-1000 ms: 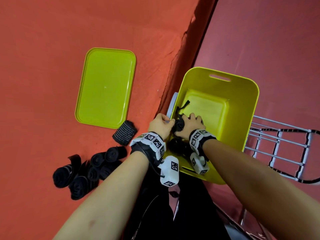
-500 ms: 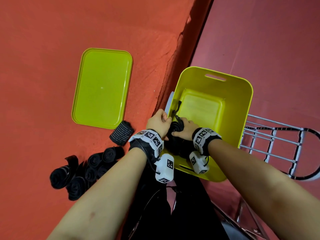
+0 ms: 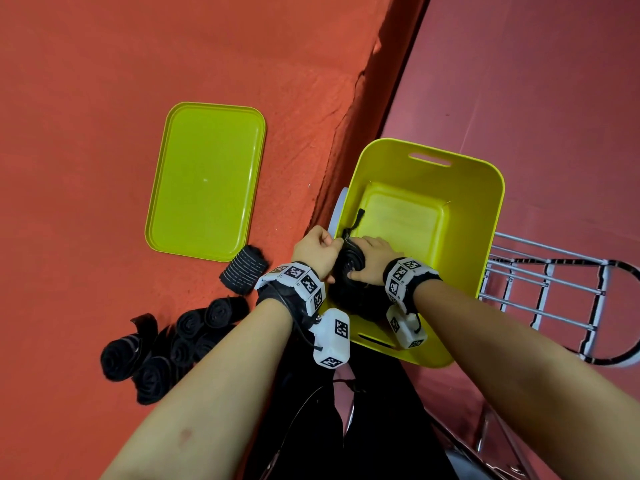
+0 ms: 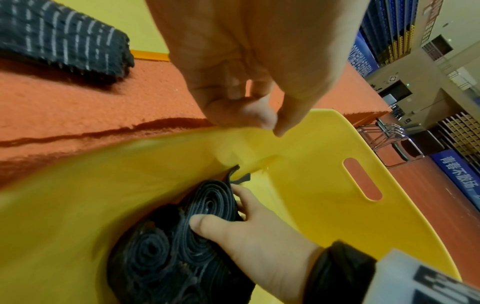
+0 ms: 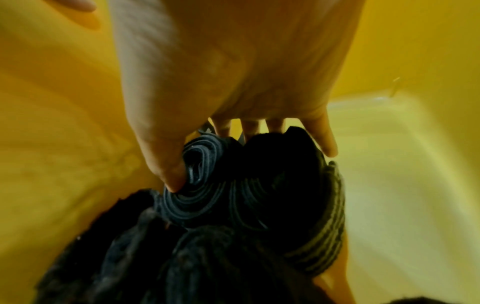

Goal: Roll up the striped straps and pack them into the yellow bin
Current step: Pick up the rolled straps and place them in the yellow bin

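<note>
Down inside the yellow bin (image 3: 486, 237), the right hand (image 3: 372, 259) curls its fingers (image 5: 326, 139) over a rolled strap (image 4: 210, 203), thumb pressed against the coil's spiral end, grasping it against other rolled straps (image 4: 155, 259) packed at the bin's near wall. Just beside it, the left hand (image 3: 317, 252) hangs at the bin's near-left rim, fingers (image 4: 285, 121) bent with thumb and forefinger tips close together; whether they pinch anything cannot be told. Left of the bin, on the orange floor (image 3: 86, 98), lie one striped roll (image 3: 244, 273), a cluster of dark rolls (image 3: 166, 348), and a yellow-green tray (image 3: 206, 181). A metal rack (image 3: 554, 299) stands to the bin's right.
</note>
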